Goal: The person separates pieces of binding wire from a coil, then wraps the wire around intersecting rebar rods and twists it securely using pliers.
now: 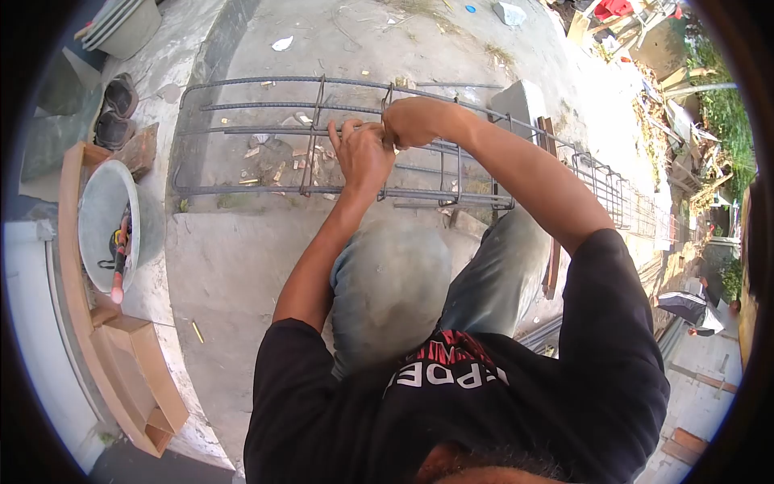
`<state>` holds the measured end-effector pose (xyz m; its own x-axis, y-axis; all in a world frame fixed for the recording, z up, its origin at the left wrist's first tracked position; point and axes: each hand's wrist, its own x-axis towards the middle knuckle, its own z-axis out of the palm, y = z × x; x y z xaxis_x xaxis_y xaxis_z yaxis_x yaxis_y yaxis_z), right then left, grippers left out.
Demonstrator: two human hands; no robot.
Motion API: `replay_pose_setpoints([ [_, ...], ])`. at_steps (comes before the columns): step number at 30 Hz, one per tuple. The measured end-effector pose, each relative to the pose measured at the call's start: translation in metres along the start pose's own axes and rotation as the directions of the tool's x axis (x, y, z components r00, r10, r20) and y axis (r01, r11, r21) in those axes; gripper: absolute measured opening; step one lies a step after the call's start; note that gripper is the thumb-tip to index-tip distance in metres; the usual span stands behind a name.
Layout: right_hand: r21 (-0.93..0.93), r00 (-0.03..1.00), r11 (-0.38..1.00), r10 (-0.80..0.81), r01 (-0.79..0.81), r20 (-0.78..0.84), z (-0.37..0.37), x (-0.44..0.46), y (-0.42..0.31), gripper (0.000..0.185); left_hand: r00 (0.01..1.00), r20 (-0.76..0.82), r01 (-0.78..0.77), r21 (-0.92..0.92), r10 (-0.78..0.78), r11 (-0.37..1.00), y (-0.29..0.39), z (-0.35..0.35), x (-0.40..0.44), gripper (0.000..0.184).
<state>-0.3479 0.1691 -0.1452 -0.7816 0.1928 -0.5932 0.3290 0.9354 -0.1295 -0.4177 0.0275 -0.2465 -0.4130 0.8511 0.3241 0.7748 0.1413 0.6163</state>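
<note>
a steel reinforcement cage (266,189) lies across the upper middle of the frame, running toward the right edge; the left hand (364,152) and right hand (407,121) meet over it at a stirrup (390,92), top centre. the left fingers are partly spread at the bars, the right fingers curled narrow; what either hand grips cannot be told. good work at this crossing probably calls for a stirrup square to the long bars, one hand steadying the joint. the bars are dark, ribbed rods, the stirrups bent loops. beneath lies a floor (234,258) of rough grey concrete with scattered tan scraps (278,171); at left, a round, dull bucket (151,226) holds an orange-handled tool (120,266).
</note>
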Motion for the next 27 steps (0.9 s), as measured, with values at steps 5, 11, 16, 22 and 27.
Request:
replay_pose_setpoints([
  [5, 0.776, 0.978, 0.628, 0.115, 0.064, -0.173, 0.013, -0.007, 0.04, 0.017, 0.995, -0.041, -0.088, 0.095, 0.093, 0.992, 0.004, -0.003, 0.008, 0.018],
  [11, 0.585, 0.909, 0.797, 0.122, 0.15, -0.4, 0.034, -0.021, 0.04, 0.019, 0.984, -0.014, -0.169, 0.211, 0.176, 0.963, -0.002, 0.004, 0.011, 0.02],
  [16, 0.657, 0.506, 0.72, 0.491, 0.224, -0.71, 0.061, -0.06, 0.078, 0.031, 0.991, 0.018, -0.131, 0.218, 0.13, 0.967, 0.004, 0.006, 0.014, 0.017],
  [22, 0.738, 0.014, 0.528, 0.817, -0.419, -0.577, 0.18, -0.211, 0.167, 0.038, 0.997, 0.013, -0.079, 0.195, 0.078, 0.978, 0.006, 0.004, 0.011, 0.019],
  [27, 0.588, 0.084, 0.117, 0.993, -0.8, -0.083, 0.345, -0.311, 0.179, 0.076, 0.993, -0.113, -0.034, 0.085, 0.044, 0.996, 0.006, -0.012, 0.0, 0.029],
])
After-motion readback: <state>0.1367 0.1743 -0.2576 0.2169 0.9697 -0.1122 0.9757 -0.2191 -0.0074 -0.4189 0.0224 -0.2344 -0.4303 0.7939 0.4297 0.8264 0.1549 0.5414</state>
